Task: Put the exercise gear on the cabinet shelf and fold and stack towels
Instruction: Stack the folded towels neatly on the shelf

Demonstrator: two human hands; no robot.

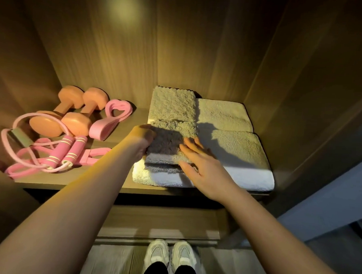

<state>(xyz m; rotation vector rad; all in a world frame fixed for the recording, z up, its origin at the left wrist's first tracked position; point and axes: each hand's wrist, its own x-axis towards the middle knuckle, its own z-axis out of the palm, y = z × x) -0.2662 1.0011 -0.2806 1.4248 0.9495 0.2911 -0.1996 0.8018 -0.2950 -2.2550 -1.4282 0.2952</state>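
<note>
Grey towels (173, 107), white towel (236, 177), 2 peach dumbbells (77, 124), pink rope handles (75, 148) with cream stripes.

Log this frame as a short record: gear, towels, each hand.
gear: dumbbells, jump rope, pink heart-shaped trainer, on the shelf, left side
towels: front grey towel and back grey towel on white towels, right side
left hand: grips front grey towel's left edge
right hand: open, fingers resting on front grey towel
</note>
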